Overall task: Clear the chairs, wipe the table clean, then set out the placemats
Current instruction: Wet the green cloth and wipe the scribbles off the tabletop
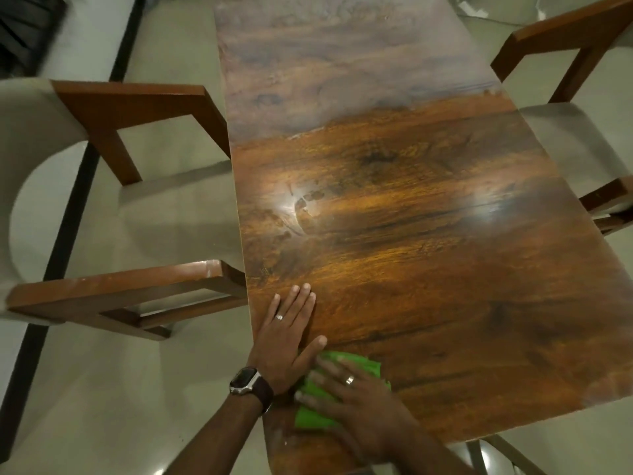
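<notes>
A long dark wooden table (394, 200) runs away from me, glossy near me and dull with a hazy film at the far end. A green cloth (315, 416) lies on the near left corner of the table. My right hand (356, 402) presses flat on the cloth, fingers spread over it. My left hand (291, 334) rests flat on the bare wood just left of the cloth, fingers together, with a ring and a wristwatch. No placemats are in view.
A wooden chair with pale cushions (113, 214) stands pushed close to the table's left edge. Another wooden chair (582, 125) stands at the right side. Pale tiled floor (113, 406) with a dark strip surrounds the table.
</notes>
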